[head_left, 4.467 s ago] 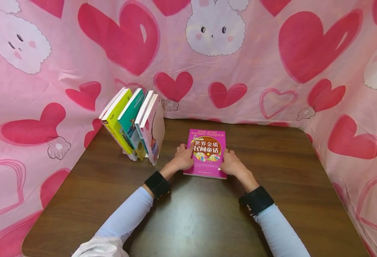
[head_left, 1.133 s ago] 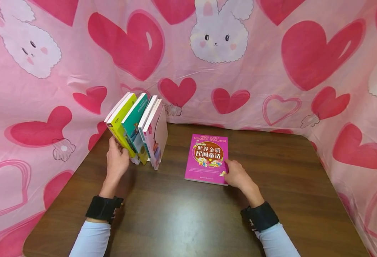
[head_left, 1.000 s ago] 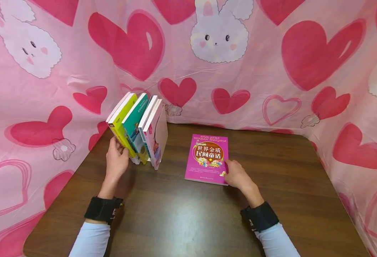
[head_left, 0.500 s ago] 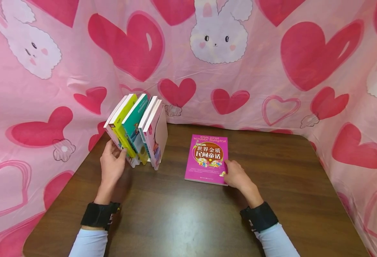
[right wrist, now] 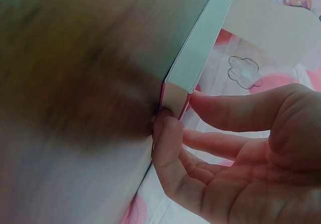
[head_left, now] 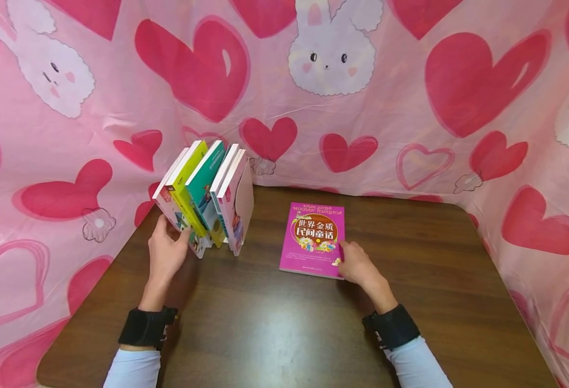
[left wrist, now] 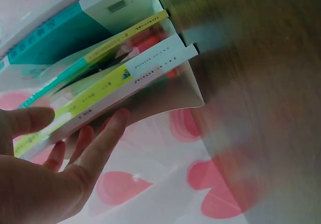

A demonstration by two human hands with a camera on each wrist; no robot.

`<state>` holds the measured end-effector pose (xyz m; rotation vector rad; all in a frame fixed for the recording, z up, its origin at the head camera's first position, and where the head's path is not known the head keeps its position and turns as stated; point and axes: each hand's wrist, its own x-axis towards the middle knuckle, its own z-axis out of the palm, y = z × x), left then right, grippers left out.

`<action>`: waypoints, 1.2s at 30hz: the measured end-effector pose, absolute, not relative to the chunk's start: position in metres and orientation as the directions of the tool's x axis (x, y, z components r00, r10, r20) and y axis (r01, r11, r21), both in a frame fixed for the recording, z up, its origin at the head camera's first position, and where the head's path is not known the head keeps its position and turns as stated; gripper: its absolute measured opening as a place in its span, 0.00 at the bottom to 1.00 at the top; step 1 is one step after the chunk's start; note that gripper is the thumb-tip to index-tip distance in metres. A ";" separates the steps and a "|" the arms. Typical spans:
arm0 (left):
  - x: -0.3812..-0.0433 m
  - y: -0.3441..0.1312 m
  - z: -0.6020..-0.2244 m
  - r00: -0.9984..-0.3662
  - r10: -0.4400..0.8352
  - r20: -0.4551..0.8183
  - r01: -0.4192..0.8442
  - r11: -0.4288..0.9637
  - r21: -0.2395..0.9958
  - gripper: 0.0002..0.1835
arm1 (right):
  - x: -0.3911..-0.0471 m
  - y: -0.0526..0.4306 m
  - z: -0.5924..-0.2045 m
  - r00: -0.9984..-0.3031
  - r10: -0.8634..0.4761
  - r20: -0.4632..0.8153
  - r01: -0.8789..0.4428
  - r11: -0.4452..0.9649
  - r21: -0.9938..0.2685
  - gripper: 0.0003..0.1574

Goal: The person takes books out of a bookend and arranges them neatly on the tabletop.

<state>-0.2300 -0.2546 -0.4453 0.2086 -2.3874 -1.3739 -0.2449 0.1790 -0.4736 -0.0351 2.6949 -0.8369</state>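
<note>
My left hand point(head_left: 165, 253) grips the leftmost book of the standing row, a thin pink-and-white one point(head_left: 165, 205), with its thumb on the spine side and fingers along the outer side. This book juts out toward me past the yellow-green book point(head_left: 183, 188) beside it. In the left wrist view, its pale spine point(left wrist: 150, 76) runs close against the yellow-green spine. A purple-pink storybook point(head_left: 313, 258) lies flat, cover up, mid-table. My right hand point(head_left: 359, 264) pinches its lower right edge; in the right wrist view the thumb is above and the curled fingers below.
A teal book point(head_left: 204, 170) and a pink book point(head_left: 228, 196) stand further right in the row, against a pale bookend panel point(head_left: 245, 196). The brown wooden table point(head_left: 284, 328) meets a pink heart-print cloth point(head_left: 396, 108) behind and at both sides.
My left hand has left the purple-pink storybook and gone to the row. Over the last second it has drawn the leftmost book toward me. My right hand stays at the storybook.
</note>
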 end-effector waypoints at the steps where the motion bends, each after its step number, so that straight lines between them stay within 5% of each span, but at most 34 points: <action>1: -0.232 -0.256 -0.446 -0.922 -0.303 0.243 0.059 0.510 0.858 0.32 | -0.245 0.179 -0.473 -0.949 -0.114 -0.294 0.072 0.828 -0.555 0.47; 26: -0.237 -0.264 -0.450 -0.952 -0.245 0.182 0.032 0.513 0.858 0.37 | -0.246 0.182 -0.472 -0.946 -0.132 -0.297 0.062 0.823 -0.565 0.47; 36: -0.242 -0.264 -0.448 -0.955 -0.225 0.191 0.041 0.540 0.841 0.32 | -0.245 0.182 -0.472 -0.947 -0.136 -0.290 0.054 0.826 -0.562 0.45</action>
